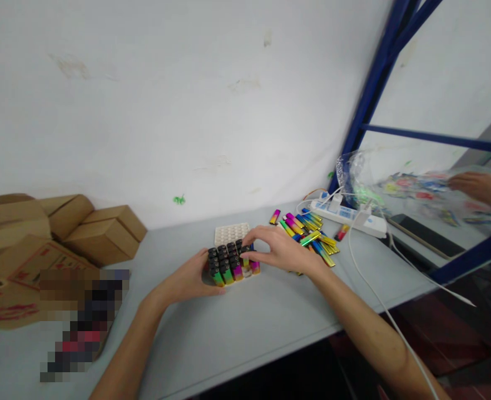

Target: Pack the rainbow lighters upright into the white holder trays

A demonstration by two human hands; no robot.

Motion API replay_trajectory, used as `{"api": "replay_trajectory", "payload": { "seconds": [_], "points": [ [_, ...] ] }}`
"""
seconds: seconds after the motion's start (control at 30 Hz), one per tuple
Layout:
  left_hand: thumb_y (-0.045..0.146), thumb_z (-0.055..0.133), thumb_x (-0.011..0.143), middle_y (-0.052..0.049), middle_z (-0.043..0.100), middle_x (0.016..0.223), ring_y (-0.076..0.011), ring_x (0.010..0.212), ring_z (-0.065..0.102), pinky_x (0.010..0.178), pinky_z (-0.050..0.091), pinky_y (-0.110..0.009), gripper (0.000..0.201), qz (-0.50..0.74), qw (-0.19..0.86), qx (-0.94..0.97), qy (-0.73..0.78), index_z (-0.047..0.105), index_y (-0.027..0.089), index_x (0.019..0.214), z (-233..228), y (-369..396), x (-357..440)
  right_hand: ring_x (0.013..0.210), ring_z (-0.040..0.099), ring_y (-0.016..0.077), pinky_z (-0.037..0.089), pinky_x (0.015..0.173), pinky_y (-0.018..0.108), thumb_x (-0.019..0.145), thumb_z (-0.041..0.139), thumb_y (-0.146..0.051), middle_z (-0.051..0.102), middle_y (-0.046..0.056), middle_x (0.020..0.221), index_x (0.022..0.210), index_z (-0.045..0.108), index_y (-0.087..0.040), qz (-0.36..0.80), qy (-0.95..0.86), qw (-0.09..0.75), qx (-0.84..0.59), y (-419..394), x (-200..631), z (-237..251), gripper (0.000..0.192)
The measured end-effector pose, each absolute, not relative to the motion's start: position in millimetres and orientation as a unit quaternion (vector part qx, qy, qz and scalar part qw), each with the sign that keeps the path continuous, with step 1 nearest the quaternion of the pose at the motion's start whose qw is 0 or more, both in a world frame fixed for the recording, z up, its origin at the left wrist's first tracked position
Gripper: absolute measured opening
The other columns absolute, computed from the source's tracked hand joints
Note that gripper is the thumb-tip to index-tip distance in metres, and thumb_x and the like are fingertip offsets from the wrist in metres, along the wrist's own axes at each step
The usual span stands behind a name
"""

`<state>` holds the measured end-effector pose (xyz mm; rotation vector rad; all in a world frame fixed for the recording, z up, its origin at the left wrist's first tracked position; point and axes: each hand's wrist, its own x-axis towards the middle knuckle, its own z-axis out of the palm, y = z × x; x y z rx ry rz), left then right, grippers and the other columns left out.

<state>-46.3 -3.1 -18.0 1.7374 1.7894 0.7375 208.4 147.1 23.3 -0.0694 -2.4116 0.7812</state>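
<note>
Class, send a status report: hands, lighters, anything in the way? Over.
Left hand gripping left end of lighter block. Right hand pinching a lighter near its right end. Loose lighters heaped right; nothing visibly obstructing.

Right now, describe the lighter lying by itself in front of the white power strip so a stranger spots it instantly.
Find the blue metal frame at the right, then the white power strip lying on the table near it. Just in front of that strip lies a small red-and-yellow lighter. Unlike the neighbouring heap of lighters, it lies singly, to the heap's right.
</note>
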Motion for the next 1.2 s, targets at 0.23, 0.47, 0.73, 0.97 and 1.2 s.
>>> {"api": "replay_trajectory", "payload": {
  "seconds": [0.23, 0.47, 0.73, 0.97, 1.2],
  "points": [
    [0.032, 0.096, 0.062, -0.013, 0.071, 0.136, -0.0379, 0.125, 0.066, 0.113, 0.054, -0.055, 0.078, 0.262, 0.255, 0.647, 0.669, 0.066, 0.019, 0.133, -20.3, -2.5, -47.4, 0.126, 0.064, 0.0263, 0.053, 0.11, 0.043, 0.091, 0.084, -0.029, 0.07, 0.013, 0.127, 0.099, 0.076, -0.019, 0.249, -0.927, 0.279, -0.007, 144.9, 199.4, 8.2, 0.016],
    [0.033, 0.096, 0.063, -0.013, 0.07, 0.136, -0.0375, 0.127, 0.065, 0.114, 0.053, -0.055, 0.081, 0.267, 0.263, 0.645, 0.666, 0.063, 0.02, 0.136, -21.3, -3.0, -46.9, 0.132, 0.06, 0.0278, 0.051, 0.114, 0.047, 0.089, 0.086, -0.033, 0.066, 0.014, 0.133, 0.1, 0.078, -0.02, 0.233, -0.922, 0.309, -0.008, 149.0, 200.0, 3.1, 0.018],
    [0.033, 0.095, 0.063, -0.012, 0.068, 0.139, -0.0375, 0.13, 0.063, 0.117, 0.05, -0.053, 0.082, 0.256, 0.254, 0.652, 0.668, 0.062, 0.021, 0.137, -20.9, -3.0, -47.6, 0.127, 0.063, 0.0268, 0.052, 0.111, 0.047, 0.09, 0.085, -0.033, 0.068, 0.013, 0.131, 0.1, 0.077, -0.02, 0.234, -0.913, 0.334, -0.001, 149.0, 199.9, 2.0, 0.018],
    [0.033, 0.096, 0.061, -0.011, 0.07, 0.137, -0.0383, 0.128, 0.065, 0.116, 0.052, -0.052, 0.08, 0.263, 0.254, 0.651, 0.665, 0.064, 0.025, 0.134, -22.2, -2.0, -48.0, 0.128, 0.062, 0.0277, 0.051, 0.113, 0.048, 0.09, 0.085, -0.031, 0.068, 0.014, 0.131, 0.104, 0.078, -0.02, 0.236, -0.925, 0.298, -0.009, 150.1, 202.3, 3.5, 0.02],
    [0.035, 0.095, 0.064, -0.013, 0.067, 0.145, -0.0388, 0.134, 0.063, 0.12, 0.048, -0.055, 0.084, 0.27, 0.256, 0.656, 0.657, 0.062, 0.024, 0.14, -19.9, -3.4, -47.0, 0.121, 0.067, 0.024, 0.052, 0.109, 0.041, 0.099, 0.076, -0.036, 0.071, 0.012, 0.125, 0.111, 0.076, -0.019, 0.244, -0.911, 0.33, -0.03, 158.5, 212.1, 18.6, 0.02]
  ]
}}
